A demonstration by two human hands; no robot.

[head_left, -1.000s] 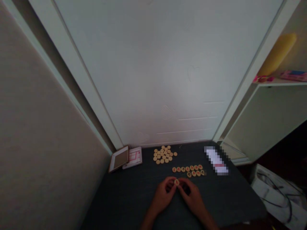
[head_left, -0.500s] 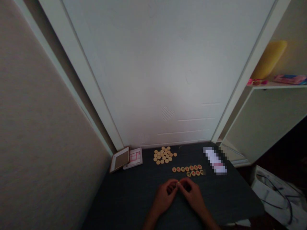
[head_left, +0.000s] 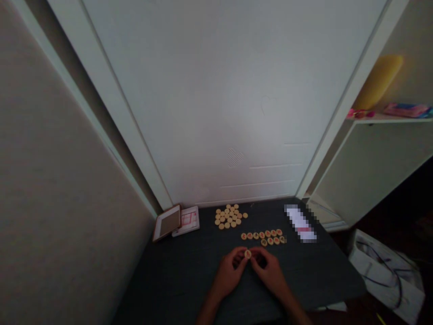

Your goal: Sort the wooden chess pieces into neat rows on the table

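Note:
Between the fingertips of both hands is a round Chinese chess piece (head_left: 248, 254), its red-marked face turned toward me. My left hand (head_left: 230, 269) pinches it from the left, and my right hand (head_left: 269, 267) pinches it from the right. Just beyond the hands, two rows of face-up Chinese chess pieces (head_left: 262, 235) lie on the dark table (head_left: 182, 275), with red or dark characters. Farther back is a loose cluster of plain-sided pieces (head_left: 227, 218), their upper faces blank.
At the back left, a brown-edged open box part (head_left: 168, 223) overlaps a white tray with red lines (head_left: 190, 219). A blurred-out pale object (head_left: 300, 223) lies at the right. A white door (head_left: 216, 113) rises behind the table; a white box with cables (head_left: 385, 271) stands right of it.
The piece in my fingers has turned so its red-marked face shows; before, only a sliver was visible. Both hands stay together in nearly the same place. The view has shifted slightly.

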